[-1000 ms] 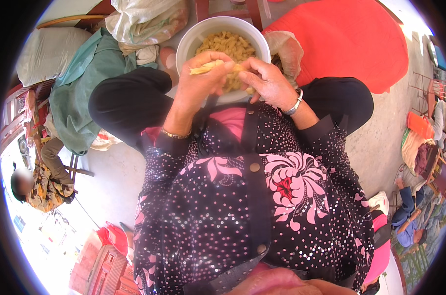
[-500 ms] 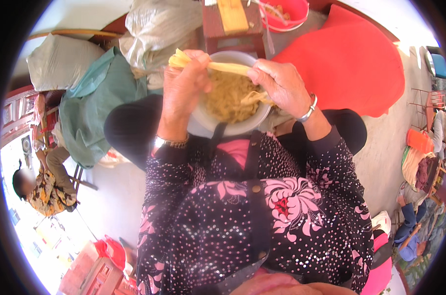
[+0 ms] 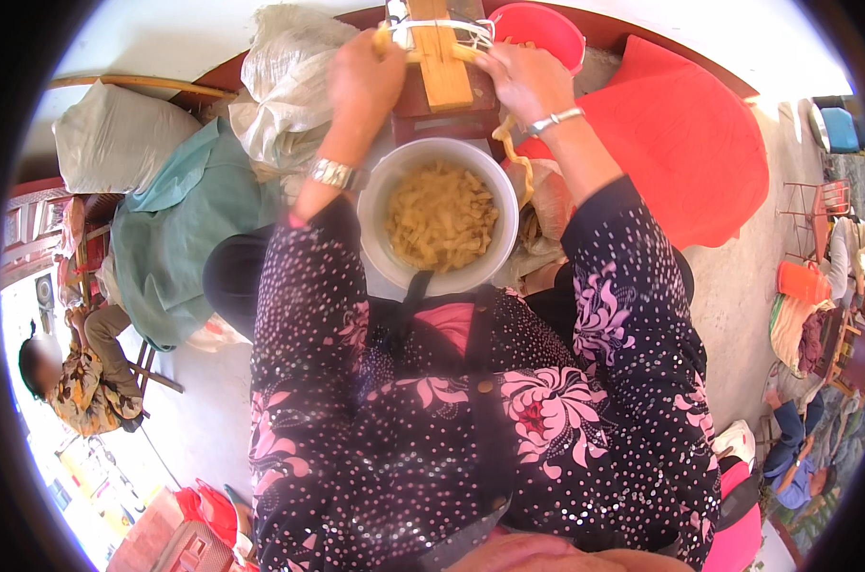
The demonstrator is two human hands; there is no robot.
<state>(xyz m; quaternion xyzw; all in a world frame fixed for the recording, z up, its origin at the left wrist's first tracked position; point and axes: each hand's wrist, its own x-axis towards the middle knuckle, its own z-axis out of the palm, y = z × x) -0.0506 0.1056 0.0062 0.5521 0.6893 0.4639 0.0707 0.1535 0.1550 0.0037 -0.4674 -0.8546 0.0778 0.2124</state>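
Both of my hands reach forward to a wooden board (image 3: pixel 439 62) lying on a dark red stool. My left hand (image 3: pixel 368 81), blurred by motion, closes on one end of a pale yellow strip (image 3: pixel 465 53) at the board's left side. At the right side my right hand (image 3: pixel 533 84) pinches the same strip close to the board. The strip's loose tail dangles below my right hand. Where it crosses the board, it is hard to tell from the wood. Nearer me, a white basin (image 3: pixel 369 224) holds many yellowish pieces (image 3: pixel 440 214) in liquid.
The stool (image 3: pixel 418 126) stands just beyond the basin. Behind it on the right is a red bucket (image 3: pixel 547 24), then a large red cloth (image 3: pixel 680 153). Whitish sacks (image 3: pixel 294 76) and a green cloth (image 3: pixel 189 248) lie left. Another person (image 3: pixel 84 377) sits far left.
My hands have moved forward from above the basin to the wooden board, carrying the yellow strip. The basin's contents are now uncovered to view.
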